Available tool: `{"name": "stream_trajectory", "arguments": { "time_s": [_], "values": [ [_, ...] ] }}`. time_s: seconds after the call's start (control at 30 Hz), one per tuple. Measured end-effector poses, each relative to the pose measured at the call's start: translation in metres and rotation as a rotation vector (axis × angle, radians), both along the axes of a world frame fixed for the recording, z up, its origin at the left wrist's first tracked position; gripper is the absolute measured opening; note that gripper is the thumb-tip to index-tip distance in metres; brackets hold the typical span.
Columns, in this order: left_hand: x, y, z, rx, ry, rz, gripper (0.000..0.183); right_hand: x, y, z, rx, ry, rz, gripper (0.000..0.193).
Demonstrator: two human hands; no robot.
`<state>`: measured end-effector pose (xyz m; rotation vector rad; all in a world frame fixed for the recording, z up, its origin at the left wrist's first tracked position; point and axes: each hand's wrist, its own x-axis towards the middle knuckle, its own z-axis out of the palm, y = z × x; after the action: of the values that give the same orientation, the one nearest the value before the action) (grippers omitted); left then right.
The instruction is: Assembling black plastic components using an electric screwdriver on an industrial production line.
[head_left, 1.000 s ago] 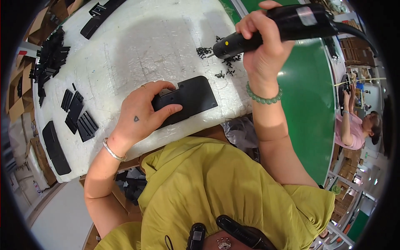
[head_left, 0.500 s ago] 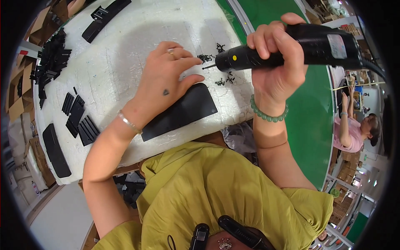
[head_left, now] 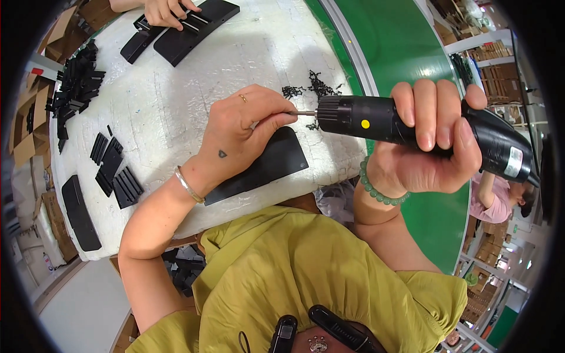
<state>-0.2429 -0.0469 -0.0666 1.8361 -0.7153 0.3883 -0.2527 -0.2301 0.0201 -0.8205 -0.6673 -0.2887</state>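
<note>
My right hand [head_left: 432, 144] is wrapped around a black electric screwdriver [head_left: 347, 119], held level with its bit pointing left. At the bit's tip, the thumb and forefinger of my left hand [head_left: 238, 126] pinch a small dark screw [head_left: 292, 113], mostly hidden by the fingertips. Beneath the left hand a flat black panel [head_left: 271, 165] lies on the white padded table [head_left: 176, 117], partly covered by hand and wrist. Small black screws [head_left: 321, 85] lie in loose heaps just beyond the screwdriver's nose.
At the far edge another person's hand [head_left: 165, 10] touches a curved black part [head_left: 185, 38]. A pile of black pieces [head_left: 73, 97] lies at the left, with slotted pieces [head_left: 125, 185] and a curved panel [head_left: 80, 215] nearer. A green surface [head_left: 432, 217] runs along the right.
The screwdriver has moved right and lower and turned level. My left fingers have closed at its bit tip. The other person's hand has come in with a second black part at the far edge.
</note>
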Motion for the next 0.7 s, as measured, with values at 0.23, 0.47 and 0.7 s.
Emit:
{"name": "stream_trajectory", "arguments": {
  "time_s": [0.23,0.47,0.7],
  "values": [
    [-0.007,0.016,-0.001,0.148,0.058,0.044,0.015,-0.002,0.014,-0.008,-0.146,-0.054,0.091,0.033],
    [-0.009,0.058,-0.020,0.398,0.050,0.141,0.017,-0.008,0.022,-0.010,-0.176,-0.051,0.176,0.035],
    [-0.042,0.068,0.008,0.428,0.523,0.012,0.033,-0.016,0.037,-0.022,-0.336,-0.025,0.260,0.038]
  ]
}}
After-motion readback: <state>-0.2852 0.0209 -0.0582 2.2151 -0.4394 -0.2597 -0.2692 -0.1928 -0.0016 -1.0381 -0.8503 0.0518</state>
